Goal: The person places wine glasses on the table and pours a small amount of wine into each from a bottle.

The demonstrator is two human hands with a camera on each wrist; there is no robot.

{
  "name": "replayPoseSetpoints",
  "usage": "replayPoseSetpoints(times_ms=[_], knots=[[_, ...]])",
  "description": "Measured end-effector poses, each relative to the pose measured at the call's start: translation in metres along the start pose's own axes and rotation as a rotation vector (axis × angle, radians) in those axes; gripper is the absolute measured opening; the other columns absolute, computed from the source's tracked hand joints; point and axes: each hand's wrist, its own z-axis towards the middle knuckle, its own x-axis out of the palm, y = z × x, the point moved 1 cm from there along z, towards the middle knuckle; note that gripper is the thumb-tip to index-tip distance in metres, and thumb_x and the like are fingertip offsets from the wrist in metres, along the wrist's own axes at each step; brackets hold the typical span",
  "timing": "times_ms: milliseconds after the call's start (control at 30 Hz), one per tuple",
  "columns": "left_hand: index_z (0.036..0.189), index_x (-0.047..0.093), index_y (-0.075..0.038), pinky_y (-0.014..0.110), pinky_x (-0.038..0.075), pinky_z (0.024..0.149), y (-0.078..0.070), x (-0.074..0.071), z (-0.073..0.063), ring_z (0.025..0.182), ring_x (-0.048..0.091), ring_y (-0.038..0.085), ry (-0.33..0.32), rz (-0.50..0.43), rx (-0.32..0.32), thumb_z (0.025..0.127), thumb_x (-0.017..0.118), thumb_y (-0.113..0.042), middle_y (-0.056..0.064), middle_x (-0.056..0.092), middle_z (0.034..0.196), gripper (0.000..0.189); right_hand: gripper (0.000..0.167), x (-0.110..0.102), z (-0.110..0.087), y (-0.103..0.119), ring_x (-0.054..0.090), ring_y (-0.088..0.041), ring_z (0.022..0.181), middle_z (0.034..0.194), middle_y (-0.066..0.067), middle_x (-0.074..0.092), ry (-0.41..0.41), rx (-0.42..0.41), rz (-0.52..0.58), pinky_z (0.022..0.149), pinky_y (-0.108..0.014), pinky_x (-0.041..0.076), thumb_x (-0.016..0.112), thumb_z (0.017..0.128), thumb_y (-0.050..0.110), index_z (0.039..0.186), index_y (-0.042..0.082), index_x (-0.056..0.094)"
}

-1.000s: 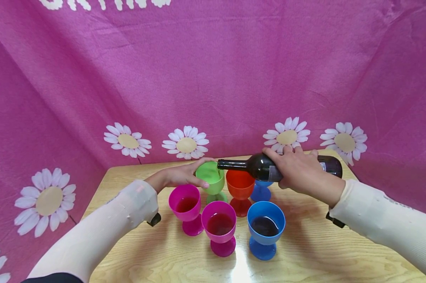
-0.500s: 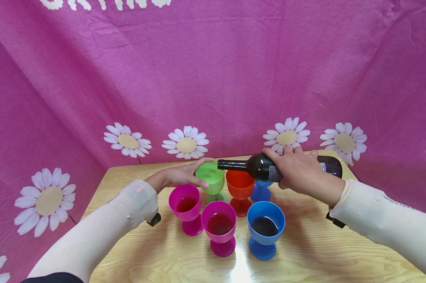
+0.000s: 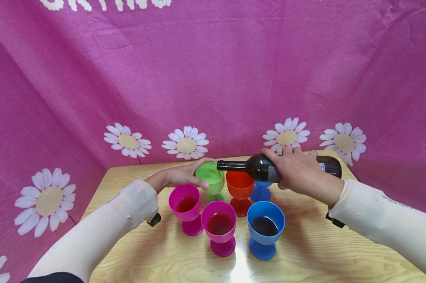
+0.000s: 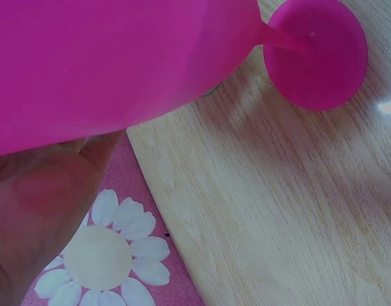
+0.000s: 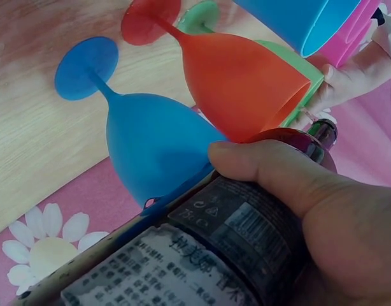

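Observation:
My left hand (image 3: pixel 182 175) holds the bowl of a light green goblet (image 3: pixel 214 188), thumb on the near side and fingers round the back. My right hand (image 3: pixel 301 169) grips a dark glass wine bottle (image 3: pixel 259 167) from above, with the bottle lying almost level. Its mouth is over the right side of the green goblet, where a thin stream of liquid shows. A printed label (image 5: pixel 240 223) faces up in the right wrist view, beside my thumb. Under the bottle's neck stands an orange-red goblet (image 3: pixel 240 186); a blue goblet (image 3: pixel 261 193) behind is partly hidden by the bottle.
Two pink goblets (image 3: pixel 219 224) and a blue goblet (image 3: pixel 266 230) with dark liquid stand at the front of the wooden table (image 3: pixel 145 251). One pink goblet's bowl (image 4: pixel 119 57) fills much of the left wrist view. A magenta cloth (image 3: pixel 213 78) with daisies hangs behind.
The bottle and right hand have shifted very slightly left. The stream at the bottle's mouth, hardly visible half a second ago, shows again. The left hand and goblets stay where they were.

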Motion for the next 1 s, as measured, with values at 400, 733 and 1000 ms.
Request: replayPoseSetpoints(times_ms=[400,733,1000], knots=[[0.159,0.027,-0.033,0.038,0.048,0.104,0.0004,-0.0001,-0.0001,0.121,0.055,0.026,-0.002,0.014,-0.007,0.094,0.075,-0.018,0.015,0.051,0.138,0.083,0.094,0.0011,0.0006,-0.0002,0.058,-0.045,0.100,0.109,-0.023,0.060,-0.004,0.001,0.009,0.075,-0.066,0.046,0.098,0.065,0.023,0.144,0.026,0.048],[0.160,0.026,-0.032,0.039,0.045,0.106,0.0015,0.0000,-0.0007,0.122,0.054,0.026,-0.008,0.016,-0.002,0.094,0.075,-0.019,0.015,0.049,0.140,0.083,0.094,0.0010,0.0009,0.0013,0.058,-0.046,0.101,0.108,-0.024,0.061,0.003,0.006,-0.003,0.077,-0.068,0.046,0.098,0.065,0.024,0.144,0.025,0.049],[0.159,0.027,-0.032,0.040,0.045,0.108,-0.0003,0.0003,-0.0009,0.123,0.054,0.026,-0.008,0.024,0.000,0.094,0.075,-0.018,0.014,0.051,0.139,0.083,0.093,0.0001,0.0010,0.0017,0.058,-0.046,0.101,0.108,-0.023,0.061,0.004,0.002,-0.003,0.076,-0.067,0.047,0.098,0.065,0.025,0.143,0.025,0.048]])
